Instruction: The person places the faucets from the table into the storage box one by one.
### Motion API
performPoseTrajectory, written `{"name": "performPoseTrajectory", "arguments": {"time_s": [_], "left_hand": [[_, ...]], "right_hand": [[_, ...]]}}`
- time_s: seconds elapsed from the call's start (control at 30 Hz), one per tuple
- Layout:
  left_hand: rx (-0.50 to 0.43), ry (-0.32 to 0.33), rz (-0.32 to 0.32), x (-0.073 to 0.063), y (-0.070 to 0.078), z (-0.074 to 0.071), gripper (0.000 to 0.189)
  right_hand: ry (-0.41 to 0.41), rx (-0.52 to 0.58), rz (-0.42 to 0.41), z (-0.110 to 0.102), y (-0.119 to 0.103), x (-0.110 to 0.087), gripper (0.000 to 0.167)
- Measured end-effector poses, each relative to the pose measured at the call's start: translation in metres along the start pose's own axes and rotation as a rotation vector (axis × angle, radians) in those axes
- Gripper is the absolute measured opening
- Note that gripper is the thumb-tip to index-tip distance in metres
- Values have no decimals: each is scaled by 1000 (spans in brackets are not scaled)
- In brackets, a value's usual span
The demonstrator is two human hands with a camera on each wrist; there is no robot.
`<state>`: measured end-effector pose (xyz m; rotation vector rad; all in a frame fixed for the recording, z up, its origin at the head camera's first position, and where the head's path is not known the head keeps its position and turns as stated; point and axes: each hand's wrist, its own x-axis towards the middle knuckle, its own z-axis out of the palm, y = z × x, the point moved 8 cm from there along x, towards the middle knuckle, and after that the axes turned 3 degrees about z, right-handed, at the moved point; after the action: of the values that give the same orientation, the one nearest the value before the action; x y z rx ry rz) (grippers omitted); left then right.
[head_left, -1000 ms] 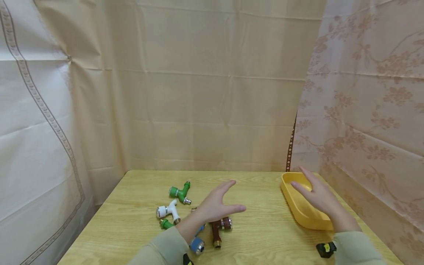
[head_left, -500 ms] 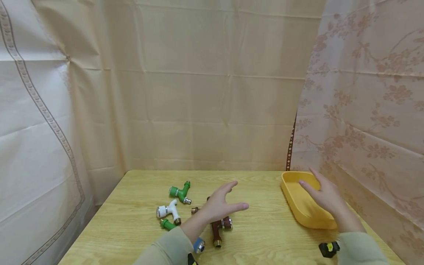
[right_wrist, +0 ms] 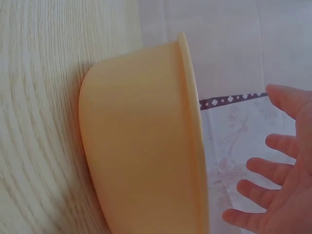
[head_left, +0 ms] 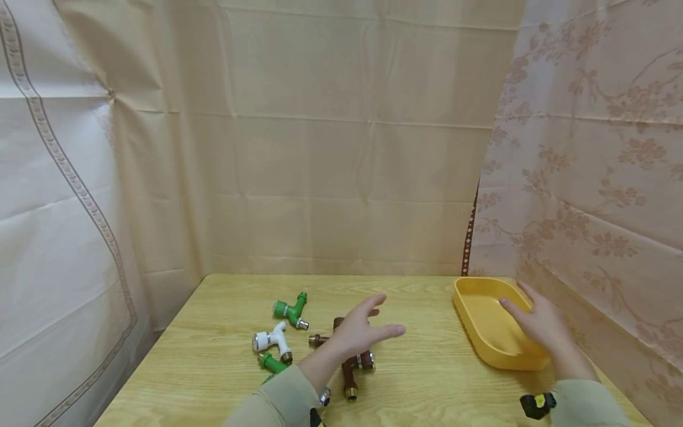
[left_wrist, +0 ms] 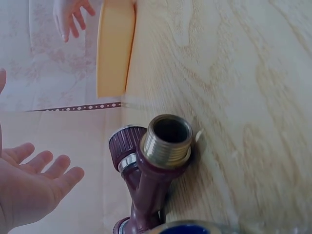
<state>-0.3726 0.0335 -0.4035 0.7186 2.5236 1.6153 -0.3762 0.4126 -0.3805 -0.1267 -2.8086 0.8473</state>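
My left hand [head_left: 356, 333] hovers over the brown taps with its fingers spread and nothing in it. One brown tap [head_left: 348, 373] lies below it; a second brown tap [head_left: 319, 340] is partly hidden behind the hand. The left wrist view shows a brown tap [left_wrist: 148, 192] up close, its brass threaded end facing the camera. A blue tap's metal end [head_left: 325, 396] peeks out beside my left sleeve. On the right, my right hand [head_left: 544, 325], fingers apart and holding nothing, is over the right side of a yellow plastic tray [head_left: 488, 323]. In the right wrist view its fingers [right_wrist: 265, 170] are apart from the tray's rim.
Left of my left hand lie a green tap [head_left: 292, 312], a white tap [head_left: 273, 340] and another green tap [head_left: 272, 363], partly covered by the sleeve. The wooden table [head_left: 421, 379] is enclosed by a beige curtain [head_left: 341, 148] behind and a flowered cloth [head_left: 603, 178] on the right.
My right hand has shifted right and a little nearer, from over the tray's middle to its right side. My left hand has drifted slightly right, uncovering more of the brown tap behind it.
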Motion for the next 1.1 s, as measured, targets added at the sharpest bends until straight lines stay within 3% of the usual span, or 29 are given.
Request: {"name": "performPoseTrajectory", "arguments": {"time_s": [0.33,0.87,1.1], "left_hand": [[-39,14,-37,1,-2,9,89],[-99,5,-72,4,-2,19,88],[-75,12,-79,3,-3,23,85]], "right_hand": [[17,90,52,-4,21,-1,92],[-67,56,147,-4,47,1,98],[-82,67,142,0,58,2,89]]}}
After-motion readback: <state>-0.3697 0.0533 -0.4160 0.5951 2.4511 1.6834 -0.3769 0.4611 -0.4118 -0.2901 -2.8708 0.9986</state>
